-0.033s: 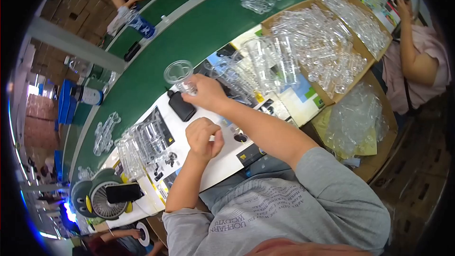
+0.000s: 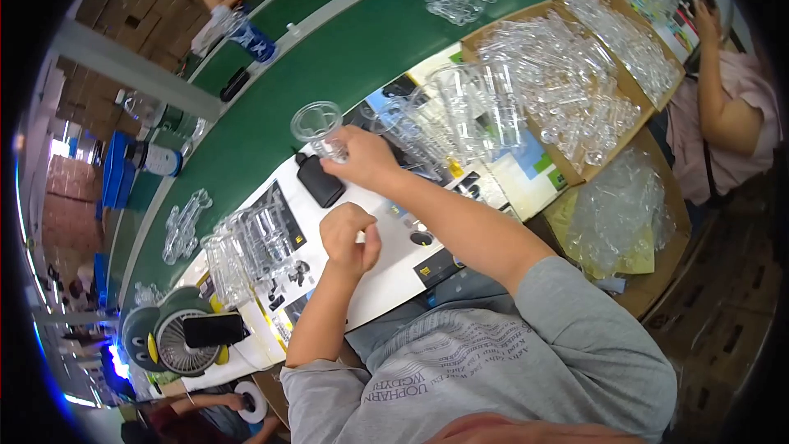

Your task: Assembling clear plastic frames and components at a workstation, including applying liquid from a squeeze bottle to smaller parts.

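Observation:
My right hand (image 2: pixel 362 158) grips a clear plastic cup-shaped piece (image 2: pixel 317 122) by its narrow lower part, with the wide round rim tilted up and away from me. Close by, my left hand (image 2: pixel 349 238) is curled into a fist above the white work surface, and whatever is inside it is hidden. A black bottle-shaped object (image 2: pixel 319 182) lies between the two hands, just beyond the left one. To the left sit rows of clear plastic parts (image 2: pixel 263 234). More clear tubes and cylinders (image 2: pixel 472 111) stand or lie right of my right hand.
An open cardboard box (image 2: pixel 567 173) heaped with clear plastic pieces stands on the right, above a box holding a plastic bag (image 2: pixel 616 218). A green fan (image 2: pixel 182 341) with a phone (image 2: pixel 214 330) is at lower left. Several other people are around the green table (image 2: pixel 362 41).
The whole view has shifted slightly. Both hands keep their grip and their places over the work surface.

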Motion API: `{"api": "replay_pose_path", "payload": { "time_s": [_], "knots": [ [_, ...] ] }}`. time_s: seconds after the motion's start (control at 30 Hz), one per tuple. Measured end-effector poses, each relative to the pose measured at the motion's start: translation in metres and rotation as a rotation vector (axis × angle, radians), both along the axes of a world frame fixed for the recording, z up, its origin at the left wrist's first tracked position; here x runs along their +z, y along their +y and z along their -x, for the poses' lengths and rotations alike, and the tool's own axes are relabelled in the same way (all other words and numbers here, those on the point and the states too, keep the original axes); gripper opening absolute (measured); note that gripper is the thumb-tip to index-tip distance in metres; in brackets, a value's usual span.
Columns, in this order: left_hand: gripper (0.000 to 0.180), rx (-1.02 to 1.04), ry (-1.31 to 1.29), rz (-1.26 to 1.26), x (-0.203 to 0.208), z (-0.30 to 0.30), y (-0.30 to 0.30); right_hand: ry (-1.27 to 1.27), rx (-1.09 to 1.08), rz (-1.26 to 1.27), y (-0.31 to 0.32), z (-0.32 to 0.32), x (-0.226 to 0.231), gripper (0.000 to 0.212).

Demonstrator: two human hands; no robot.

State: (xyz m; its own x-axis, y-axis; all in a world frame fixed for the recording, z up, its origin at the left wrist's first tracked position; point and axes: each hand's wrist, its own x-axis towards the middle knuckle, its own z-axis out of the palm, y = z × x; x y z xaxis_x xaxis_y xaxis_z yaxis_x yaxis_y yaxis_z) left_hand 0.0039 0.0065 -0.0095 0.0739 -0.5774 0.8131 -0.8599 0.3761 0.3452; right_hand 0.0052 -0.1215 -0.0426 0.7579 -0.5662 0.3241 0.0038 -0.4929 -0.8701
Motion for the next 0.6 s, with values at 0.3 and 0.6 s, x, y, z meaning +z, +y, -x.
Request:
{"api": "replay_pose_path", "payload": {
  "time_s": [0.3, 0.6],
  "knots": [
    [0.018, 0.432, 0.456, 0.043, -0.046, -0.046, 0.017, -0.044, -0.048, 0.142, 0.007, -0.003, 0.012, 0.038],
    [0.016, 0.409, 0.635, 0.093, -0.049, -0.047, 0.033, -0.688, 0.229, -0.604, -0.009, 0.007, 0.135, 0.029]
  ]
}}
